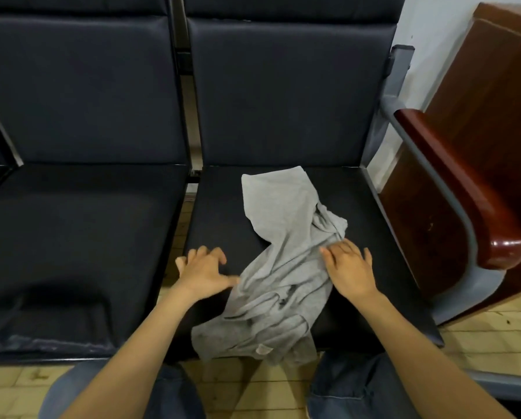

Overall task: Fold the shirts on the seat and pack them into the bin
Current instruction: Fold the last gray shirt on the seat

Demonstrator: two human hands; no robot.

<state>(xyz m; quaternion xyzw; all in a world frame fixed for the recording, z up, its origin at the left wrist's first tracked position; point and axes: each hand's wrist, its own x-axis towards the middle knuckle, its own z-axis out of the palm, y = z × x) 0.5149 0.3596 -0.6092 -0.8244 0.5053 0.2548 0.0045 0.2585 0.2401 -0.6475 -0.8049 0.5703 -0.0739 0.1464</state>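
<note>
Dark seat (pixel 222 213): grey shirt (pixel 283 267) lies back-to-front (end over front edge); your right hand (pixel 348 270) flat on it, left hand (pixel 203 272) spread, empty, just beside.

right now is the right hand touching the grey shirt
Touching. The head view shows the right hand with its spread fingers resting on the grey shirt, at its crumpled middle.
</note>
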